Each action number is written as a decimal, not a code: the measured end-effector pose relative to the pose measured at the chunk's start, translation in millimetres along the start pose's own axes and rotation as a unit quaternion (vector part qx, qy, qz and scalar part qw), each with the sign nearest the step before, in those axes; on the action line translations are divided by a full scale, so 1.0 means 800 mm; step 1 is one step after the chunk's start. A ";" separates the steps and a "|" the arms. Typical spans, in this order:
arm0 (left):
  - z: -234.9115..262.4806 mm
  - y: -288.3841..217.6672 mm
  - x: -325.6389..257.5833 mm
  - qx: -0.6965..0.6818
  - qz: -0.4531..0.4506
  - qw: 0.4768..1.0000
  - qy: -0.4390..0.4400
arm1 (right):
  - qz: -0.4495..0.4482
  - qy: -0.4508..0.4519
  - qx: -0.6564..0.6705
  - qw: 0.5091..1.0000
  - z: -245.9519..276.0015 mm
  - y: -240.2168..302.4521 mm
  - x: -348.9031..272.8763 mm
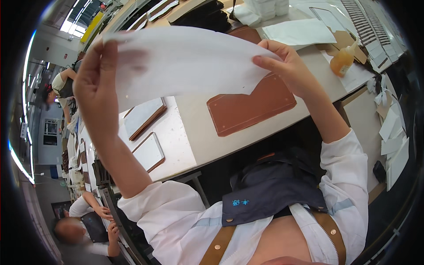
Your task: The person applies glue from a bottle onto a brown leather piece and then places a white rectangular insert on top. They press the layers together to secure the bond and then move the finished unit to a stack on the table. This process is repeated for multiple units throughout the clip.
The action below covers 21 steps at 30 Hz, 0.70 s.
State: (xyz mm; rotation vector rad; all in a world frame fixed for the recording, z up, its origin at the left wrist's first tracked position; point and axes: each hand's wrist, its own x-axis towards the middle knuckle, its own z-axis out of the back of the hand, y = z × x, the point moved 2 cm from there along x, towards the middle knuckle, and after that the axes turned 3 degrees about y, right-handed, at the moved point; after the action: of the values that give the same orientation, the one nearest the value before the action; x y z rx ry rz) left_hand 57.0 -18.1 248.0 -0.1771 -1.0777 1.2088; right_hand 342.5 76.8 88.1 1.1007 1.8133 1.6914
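Stretched between my hands above the table is a thin white translucent sheet (190, 62). My left hand (99, 75) pinches its left end, and some of the fingers show faintly through it. At the right end, my right hand (285, 64) grips the sheet's edge between thumb and fingers. Below the sheet, a brown leather-like panel (251, 110) with stitch-like lines along its edges lies flat on the table, its far part hidden by the sheet. Neither hand touches the panel.
White-topped brown-edged panels (148, 152) lie at the left, some stacked (145, 117). An amber squeeze bottle (342, 62) stands at the right near a folded white sheet (300, 33). Dark material (201, 15) is piled at the back. Other people (86, 225) work at the left.
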 end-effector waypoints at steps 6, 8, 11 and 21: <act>-0.055 0.128 -0.087 -0.091 0.191 0.970 -0.119 | -0.034 -0.059 0.057 0.996 -0.007 -0.056 -0.022; -0.071 0.152 -0.129 -0.125 0.273 0.951 -0.074 | -0.063 -0.081 0.057 0.993 -0.001 -0.068 -0.030; -0.115 0.167 -0.176 -0.238 0.354 0.904 -0.035 | -0.082 -0.114 -0.018 0.990 0.017 -0.084 -0.049; -0.155 0.140 -0.222 -0.077 0.308 0.947 0.059 | -0.136 -0.135 -0.089 0.977 0.052 -0.080 -0.093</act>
State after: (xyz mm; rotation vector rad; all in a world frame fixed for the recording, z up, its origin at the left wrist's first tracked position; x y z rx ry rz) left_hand 83.4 -67.2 10.6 -0.7423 -1.0423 1.6406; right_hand 401.8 48.6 4.1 0.9091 1.5316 1.4361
